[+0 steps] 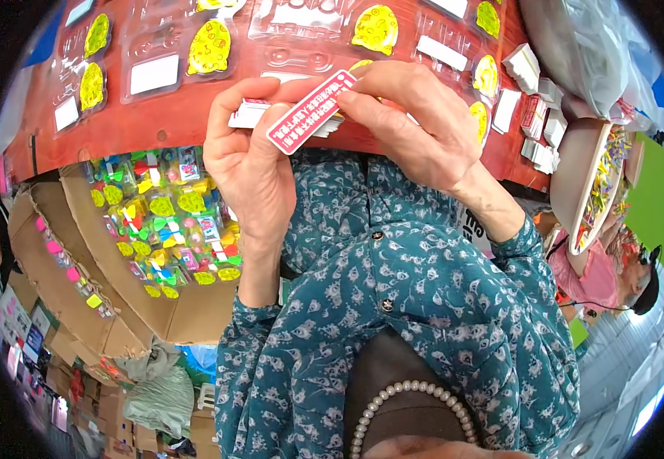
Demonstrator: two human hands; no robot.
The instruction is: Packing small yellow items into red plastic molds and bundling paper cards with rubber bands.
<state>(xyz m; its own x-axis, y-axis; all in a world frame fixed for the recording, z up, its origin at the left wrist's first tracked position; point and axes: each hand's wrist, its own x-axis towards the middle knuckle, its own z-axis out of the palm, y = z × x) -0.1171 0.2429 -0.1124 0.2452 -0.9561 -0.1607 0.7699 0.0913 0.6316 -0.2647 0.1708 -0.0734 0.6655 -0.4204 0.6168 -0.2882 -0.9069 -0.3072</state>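
Note:
Near the table's front edge, my left hand [249, 172] is closed around a small stack of white-and-red cards [246, 115]. On top, a red card [313, 112] with white lettering lies slantwise between my two hands. My left thumb presses its lower end, while the fingers of my right hand [427, 126] pinch its upper end. Just beyond the hands lie clear plastic blister trays [295, 60] in rows. Several of them hold a white card [154, 74] and a yellow patterned piece [209, 46]. My right hand partly hides the trays behind it.
Under the hands spreads the red table [137, 131]. Small card stacks [534, 115] sit at its right, beside a pale tub [580, 176] of colourful small pieces. A cardboard box [186, 310] filled with packed items stands lower left. Another person [603, 279] is at the far right.

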